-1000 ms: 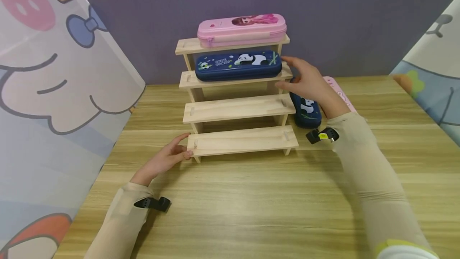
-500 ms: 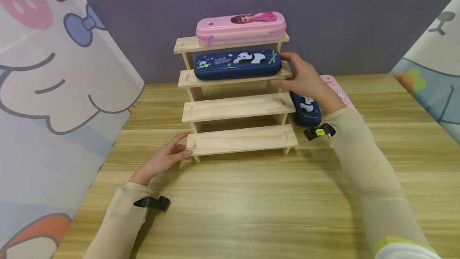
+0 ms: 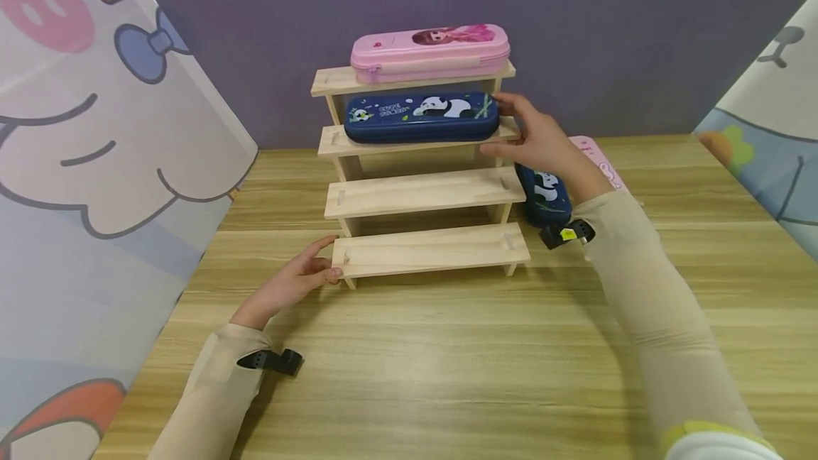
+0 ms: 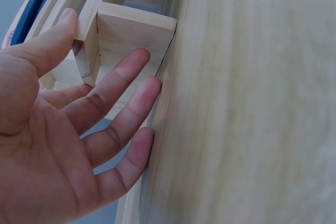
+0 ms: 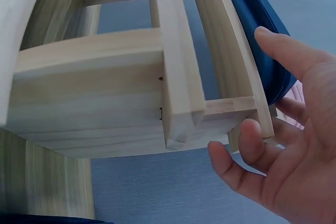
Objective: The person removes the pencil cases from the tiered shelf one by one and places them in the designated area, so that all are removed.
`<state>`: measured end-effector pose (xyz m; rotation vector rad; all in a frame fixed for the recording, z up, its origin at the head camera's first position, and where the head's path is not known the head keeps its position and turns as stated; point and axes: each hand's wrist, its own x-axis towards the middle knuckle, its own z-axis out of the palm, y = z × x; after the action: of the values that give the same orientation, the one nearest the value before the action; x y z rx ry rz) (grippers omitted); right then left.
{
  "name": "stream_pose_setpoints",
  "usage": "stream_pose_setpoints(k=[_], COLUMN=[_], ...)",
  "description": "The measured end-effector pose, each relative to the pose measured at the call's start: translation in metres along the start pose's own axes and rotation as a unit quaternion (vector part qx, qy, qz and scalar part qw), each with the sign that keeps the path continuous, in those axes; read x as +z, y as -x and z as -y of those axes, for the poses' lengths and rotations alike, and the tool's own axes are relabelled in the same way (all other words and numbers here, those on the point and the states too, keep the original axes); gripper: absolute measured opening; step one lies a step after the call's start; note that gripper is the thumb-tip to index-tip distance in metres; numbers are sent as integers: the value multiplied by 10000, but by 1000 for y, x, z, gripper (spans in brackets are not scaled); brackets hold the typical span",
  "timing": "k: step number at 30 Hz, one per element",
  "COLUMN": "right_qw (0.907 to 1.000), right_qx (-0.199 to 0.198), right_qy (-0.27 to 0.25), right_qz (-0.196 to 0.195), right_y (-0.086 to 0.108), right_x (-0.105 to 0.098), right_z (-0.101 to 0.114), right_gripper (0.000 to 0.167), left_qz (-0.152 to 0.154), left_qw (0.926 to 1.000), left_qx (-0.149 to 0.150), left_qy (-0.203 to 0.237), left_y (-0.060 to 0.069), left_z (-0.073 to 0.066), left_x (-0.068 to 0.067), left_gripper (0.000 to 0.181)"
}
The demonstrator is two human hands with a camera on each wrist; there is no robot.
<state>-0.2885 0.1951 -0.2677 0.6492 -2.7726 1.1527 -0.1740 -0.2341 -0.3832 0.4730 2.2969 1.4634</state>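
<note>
A stepped wooden stand [image 3: 424,192] rises against the wall. A pink pencil case [image 3: 431,55] with a doll picture lies on its top step. On the step below lies a dark blue panda pencil case [image 3: 422,118]. My right hand [image 3: 543,137] holds that case's right end, thumb at the front and index finger behind; in the right wrist view the thumb meets the blue case [image 5: 260,17]. With thumb in front and index finger behind, my left hand [image 3: 290,282] grips the left end of the lowest step [image 4: 86,51]; its other fingers spread loosely below.
Partly behind my right forearm, another blue panda pencil case [image 3: 545,197] lies on the table beside the stand. A pink case [image 3: 601,162] lies right of it. The wood-grain table [image 3: 409,368] extends in front, and a grey wall [image 3: 607,41] stands behind.
My right hand has shifted slightly left, and the blue panda case on the second step has slid a little left with it. The left hand has stayed at the lowest step.
</note>
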Motion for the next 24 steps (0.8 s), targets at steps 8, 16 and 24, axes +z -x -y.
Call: stream_pose_setpoints(k=[8, 16, 24], right_qw=[9993, 9993, 9994], right_qx=[-39, -140, -130], right_qy=[289, 20, -133], right_qz=[-224, -347, -301], right_y=[7, 10, 7], right_x=[5, 11, 17], right_z=[5, 5, 3], right_gripper=[83, 83, 80], left_qz=[-16, -31, -46], left_qw=[10000, 10000, 10000], left_qx=[-5, -64, -28], left_qy=[10, 41, -25], left_y=[1, 1, 2], left_z=[-1, 0, -1], left_x=[1, 1, 1], left_gripper=[72, 72, 72])
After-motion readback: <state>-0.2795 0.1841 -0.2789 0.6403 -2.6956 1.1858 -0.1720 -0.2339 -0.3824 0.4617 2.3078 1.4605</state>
